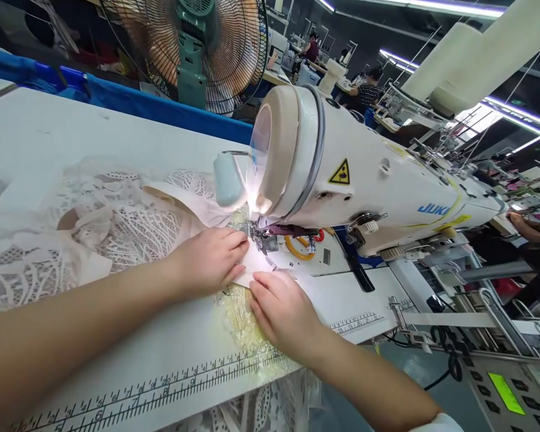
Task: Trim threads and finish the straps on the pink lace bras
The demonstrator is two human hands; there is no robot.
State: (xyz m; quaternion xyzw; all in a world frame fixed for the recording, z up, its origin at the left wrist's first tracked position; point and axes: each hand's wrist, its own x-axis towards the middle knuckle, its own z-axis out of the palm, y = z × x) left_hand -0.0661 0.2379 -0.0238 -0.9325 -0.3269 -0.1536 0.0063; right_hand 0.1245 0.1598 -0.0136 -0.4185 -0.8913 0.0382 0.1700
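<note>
A white sewing machine (373, 174) stands tilted across the view, its lamp shining on the needle area and presser foot (261, 237). Close to the foot, my left hand (211, 258) is closed on the pale fabric, fingertips pressed together. My right hand (288, 312) pinches the near edge of the same fabric, just below the foot. White lace fabric (135, 234) spreads left from the machine in loose folds. Under my fingers runs a yellowish, shiny strip (243, 318) toward the table edge. The needle tip is lost in the glare.
The white table (162, 354) has a printed ruler along its front edge, with lace hanging below it. A large fan (198, 54) stands behind a blue cloth strip (162, 108). Yellow-handled scissors (299, 249) lie beneath the machine arm. Other people (369, 87) sit farther back.
</note>
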